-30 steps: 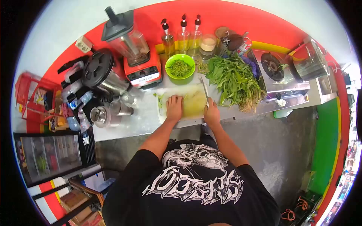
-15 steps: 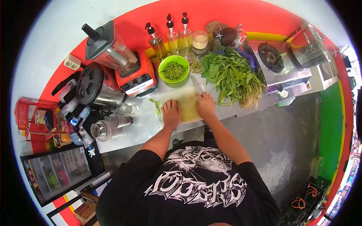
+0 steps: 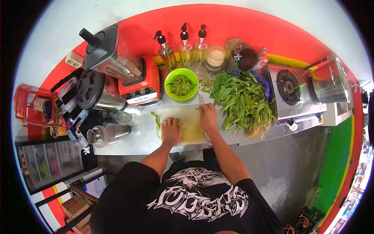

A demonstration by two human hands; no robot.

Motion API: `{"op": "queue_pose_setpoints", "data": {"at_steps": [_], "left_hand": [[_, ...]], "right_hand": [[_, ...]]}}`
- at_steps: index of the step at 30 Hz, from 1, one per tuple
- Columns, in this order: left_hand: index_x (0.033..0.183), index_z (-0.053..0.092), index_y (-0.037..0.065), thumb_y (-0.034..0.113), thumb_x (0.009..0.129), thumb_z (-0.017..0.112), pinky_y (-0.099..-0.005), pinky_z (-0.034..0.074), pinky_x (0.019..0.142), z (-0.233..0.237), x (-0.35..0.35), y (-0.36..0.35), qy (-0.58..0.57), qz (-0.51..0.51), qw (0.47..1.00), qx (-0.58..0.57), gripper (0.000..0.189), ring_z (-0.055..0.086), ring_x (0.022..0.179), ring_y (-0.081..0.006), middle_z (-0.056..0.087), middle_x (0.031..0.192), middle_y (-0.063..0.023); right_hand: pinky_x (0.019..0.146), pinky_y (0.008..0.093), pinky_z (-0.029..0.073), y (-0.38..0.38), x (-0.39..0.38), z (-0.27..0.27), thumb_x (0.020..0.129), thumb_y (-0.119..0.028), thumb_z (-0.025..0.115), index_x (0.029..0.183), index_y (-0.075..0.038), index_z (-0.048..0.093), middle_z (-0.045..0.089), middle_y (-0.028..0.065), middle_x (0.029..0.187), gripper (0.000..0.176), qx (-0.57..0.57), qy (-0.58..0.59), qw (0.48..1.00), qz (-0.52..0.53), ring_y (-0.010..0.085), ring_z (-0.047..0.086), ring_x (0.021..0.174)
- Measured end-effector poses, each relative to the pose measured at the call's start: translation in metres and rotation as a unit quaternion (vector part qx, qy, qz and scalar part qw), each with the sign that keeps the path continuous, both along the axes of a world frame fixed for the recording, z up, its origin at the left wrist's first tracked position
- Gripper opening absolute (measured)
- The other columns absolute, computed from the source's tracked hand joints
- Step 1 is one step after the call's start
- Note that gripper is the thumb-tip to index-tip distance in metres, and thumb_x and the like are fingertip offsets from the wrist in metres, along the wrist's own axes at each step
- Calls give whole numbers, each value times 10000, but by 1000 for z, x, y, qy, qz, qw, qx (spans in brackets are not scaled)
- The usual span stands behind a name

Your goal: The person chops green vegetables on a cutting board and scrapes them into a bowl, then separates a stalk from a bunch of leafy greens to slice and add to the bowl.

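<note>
Beside board (image 3: 193, 130) — green bowl (image 3: 181, 98), leafy greens (image 3: 241, 97)

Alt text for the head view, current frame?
A person's right hand grips a steel knife over a pale yellow cutting board while the left hand rests on green stems. A lime-green round bowl of chopped greens and a pile of leafy greens lie behind.

Bright even daylight, soft shadows, strong fisheye warping, black vignette corners, edges blurred
</note>
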State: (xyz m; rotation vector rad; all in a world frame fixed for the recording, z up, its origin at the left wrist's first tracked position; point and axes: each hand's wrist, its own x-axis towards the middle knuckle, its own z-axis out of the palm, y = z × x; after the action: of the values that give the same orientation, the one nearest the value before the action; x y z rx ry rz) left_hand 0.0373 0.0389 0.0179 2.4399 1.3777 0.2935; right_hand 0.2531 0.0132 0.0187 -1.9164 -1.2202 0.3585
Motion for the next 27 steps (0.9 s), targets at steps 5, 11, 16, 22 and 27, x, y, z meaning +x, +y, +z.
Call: {"op": "queue_pose_setpoints", "data": {"at_steps": [5, 11, 16, 22, 27], "left_hand": [[1190, 594, 93, 306, 907, 612, -483, 356, 989, -2, 0, 1, 24, 4, 1000, -12, 355, 474, 1127, -344, 532, 1181, -133], [1166, 594, 90, 302, 898, 636, -479, 363, 988, -1, -1, 3, 24, 16, 999, -28, 345, 475, 1120, -336, 535, 1153, -128], [1093, 597, 93, 284, 877, 652, -475, 368, 960, -5, -4, 2, 3, 24, 1000, -16, 294, 471, 1091, -341, 526, 1118, -129], [1056, 598, 87, 258, 863, 663, -483, 378, 954, -3, -6, 2, -42, 25, 999, -3, 266, 476, 1093, -345, 528, 1103, -128], [1101, 596, 72, 288, 888, 635, -476, 369, 1002, -3, -8, 3, -32, 20, 999, -8, 305, 470, 1141, -341, 523, 1152, -127]], "right_hand": [[824, 463, 477, 38, 26, 12, 887, -10, 644, 989, -12, 657, 603, 174, 962, 103, 38, 86, 995, -33, 373, 582, 901], [776, 470, 489, 75, 47, -4, 915, -51, 634, 988, -10, 645, 620, 189, 970, 84, 45, 98, 991, -77, 394, 619, 880], [770, 487, 496, 87, 50, -22, 912, -58, 638, 997, -7, 652, 633, 183, 971, 100, 7, 65, 993, -94, 401, 624, 867], [777, 438, 529, 79, 53, -26, 884, -26, 633, 1074, 60, 684, 710, 237, 1013, 215, 51, -4, 996, -71, 380, 676, 836], [850, 483, 500, 34, 37, -10, 855, -19, 627, 1200, 33, 632, 632, 195, 1056, 349, -11, 40, 998, -56, 400, 616, 927]]}}
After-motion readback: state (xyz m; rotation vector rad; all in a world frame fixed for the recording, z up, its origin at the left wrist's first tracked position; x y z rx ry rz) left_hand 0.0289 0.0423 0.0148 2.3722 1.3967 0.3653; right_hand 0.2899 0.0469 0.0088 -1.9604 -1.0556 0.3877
